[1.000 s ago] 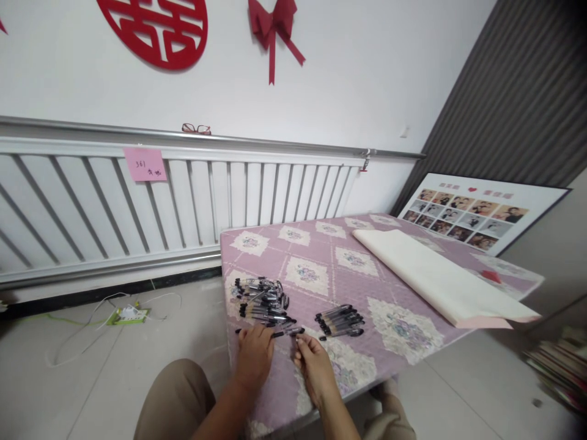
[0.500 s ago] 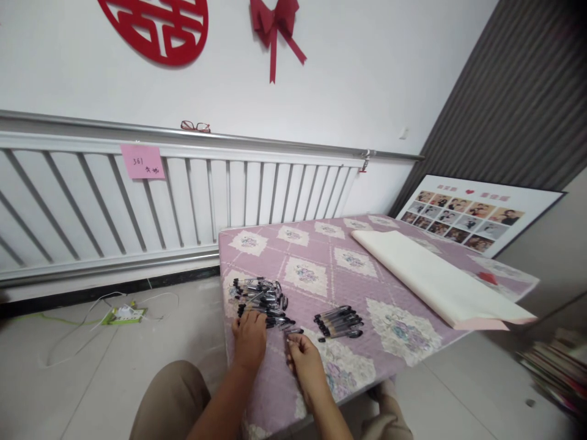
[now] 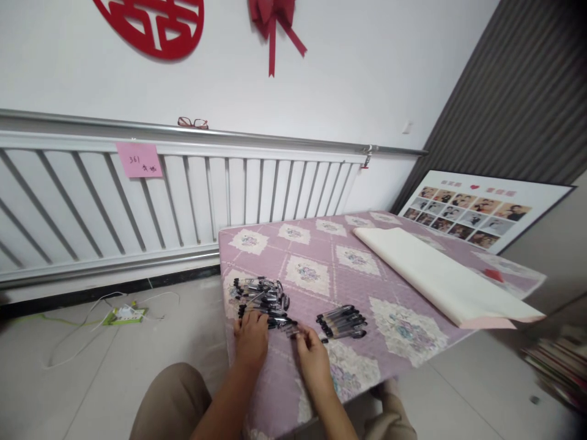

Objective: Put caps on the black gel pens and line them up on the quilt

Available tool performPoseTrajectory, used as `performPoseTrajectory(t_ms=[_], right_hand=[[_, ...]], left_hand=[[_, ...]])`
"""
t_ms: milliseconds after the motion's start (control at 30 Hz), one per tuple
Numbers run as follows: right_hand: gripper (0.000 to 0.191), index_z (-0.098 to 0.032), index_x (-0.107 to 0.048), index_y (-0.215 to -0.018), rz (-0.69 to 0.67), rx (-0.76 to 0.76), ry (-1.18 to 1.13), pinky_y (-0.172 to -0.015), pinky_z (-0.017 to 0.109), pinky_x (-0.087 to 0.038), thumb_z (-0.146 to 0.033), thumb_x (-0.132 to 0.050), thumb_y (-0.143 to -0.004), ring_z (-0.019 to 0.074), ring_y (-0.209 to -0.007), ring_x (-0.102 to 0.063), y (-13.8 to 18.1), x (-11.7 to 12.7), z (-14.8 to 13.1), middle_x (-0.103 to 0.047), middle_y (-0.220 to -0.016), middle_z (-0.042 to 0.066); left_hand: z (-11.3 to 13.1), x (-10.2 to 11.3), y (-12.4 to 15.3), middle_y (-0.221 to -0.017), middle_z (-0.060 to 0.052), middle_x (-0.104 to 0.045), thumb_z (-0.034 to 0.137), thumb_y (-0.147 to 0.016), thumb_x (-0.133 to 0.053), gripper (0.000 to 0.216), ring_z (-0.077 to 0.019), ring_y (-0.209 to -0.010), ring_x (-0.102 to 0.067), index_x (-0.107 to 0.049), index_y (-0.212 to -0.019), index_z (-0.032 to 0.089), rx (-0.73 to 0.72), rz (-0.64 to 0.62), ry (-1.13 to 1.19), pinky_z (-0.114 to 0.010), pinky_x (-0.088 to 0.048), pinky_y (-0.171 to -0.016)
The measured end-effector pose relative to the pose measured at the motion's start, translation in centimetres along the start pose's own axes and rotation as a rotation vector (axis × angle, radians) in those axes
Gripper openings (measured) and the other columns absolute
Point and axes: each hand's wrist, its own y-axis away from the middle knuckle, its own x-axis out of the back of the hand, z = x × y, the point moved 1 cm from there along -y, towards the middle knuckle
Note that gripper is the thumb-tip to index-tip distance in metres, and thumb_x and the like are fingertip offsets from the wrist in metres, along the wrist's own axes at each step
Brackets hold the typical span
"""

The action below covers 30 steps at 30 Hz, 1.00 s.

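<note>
A jumbled heap of clear-barrelled pens with black caps (image 3: 261, 293) lies near the left edge of the cloth-covered table. At the near side of this heap, my left hand (image 3: 251, 339) is closed, its fingers curled over a pen; the fingertips are partly hidden among the pens. Just right of it, my right hand (image 3: 314, 360) pinches the end of a pen (image 3: 291, 330) that is blurred and points toward the heap. Beyond my right hand rests a second, neater group of pens (image 3: 342, 322), lying side by side.
A large folded cream sheet (image 3: 413, 272) lies on the right of the patterned tablecloth (image 3: 307, 244). A photo board (image 3: 477, 214) leans behind it. A white radiator (image 3: 257, 189) runs along the wall. A power strip with cables (image 3: 126, 315) is on the floor at left.
My right hand has shifted slightly right and up, with the pen in its fingers. My left hand has stayed almost in place at the heap. The view has moved slightly.
</note>
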Motion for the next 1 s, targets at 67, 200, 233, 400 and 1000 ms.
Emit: performPoseTrajectory(t_ms=[67,200,233,400,1000], right_hand=[[0.029,-0.018,-0.065,-0.096,0.03,0.06,0.106,-0.082,0.034,-0.047,-0.036,-0.048,-0.08,0.0225,-0.088,-0.062,0.4,1.7,0.9,-0.069,-0.094,0.009],[0.026,-0.017,-0.065,-0.088,0.168,0.165,0.352,-0.08,0.037,-0.046,-0.034,-0.046,-0.081,0.0241,-0.085,-0.06,-0.2,6.1,2.9,-0.066,-0.087,0.01],[0.026,-0.017,-0.065,-0.087,0.189,0.205,0.411,-0.081,0.038,-0.045,-0.033,-0.046,-0.08,0.0251,-0.085,-0.059,-0.5,7.1,3.4,-0.066,-0.086,0.011],[0.026,-0.016,-0.065,-0.094,0.187,0.372,0.682,-0.089,0.043,-0.041,-0.028,-0.047,-0.08,0.0281,-0.098,-0.055,-1.6,9.4,5.0,-0.065,-0.1,0.013],[0.024,-0.022,-0.065,-0.097,-0.091,0.443,0.658,-0.077,0.034,-0.047,-0.013,-0.052,-0.079,0.0228,-0.086,-0.057,3.7,2.4,0.2,-0.061,-0.091,0.008]], left_hand=[[0.0,0.0,0.1,-0.103,-0.004,-0.061,0.018,-0.087,-0.049,0.023,-0.0239,-0.103,-0.05,-0.064,-0.101,0.028,-0.021,0.017,0.02,-0.041,-0.032,-0.091],[-0.1,-0.1,0.3,-0.102,-0.003,-0.062,0.018,-0.086,-0.053,0.022,-0.0226,-0.103,-0.05,-0.066,-0.1,0.029,-0.085,0.062,0.088,-0.04,-0.031,-0.092],[-0.1,-0.1,0.3,-0.102,-0.003,-0.062,0.017,-0.086,-0.053,0.022,-0.0222,-0.102,-0.05,-0.066,-0.099,0.029,-0.094,0.075,0.1,-0.04,-0.03,-0.092],[0.0,-0.1,0.5,-0.1,-0.002,-0.063,0.015,-0.084,-0.054,0.022,-0.0216,-0.099,-0.052,-0.066,-0.097,0.029,-0.125,0.118,0.105,-0.04,-0.031,-0.091],[0.2,-0.2,1.8,-0.093,-0.002,-0.063,0.015,-0.086,-0.047,0.021,-0.0199,-0.094,-0.053,-0.062,-0.098,0.025,-0.36,0.145,0.148,-0.039,-0.033,-0.09]])
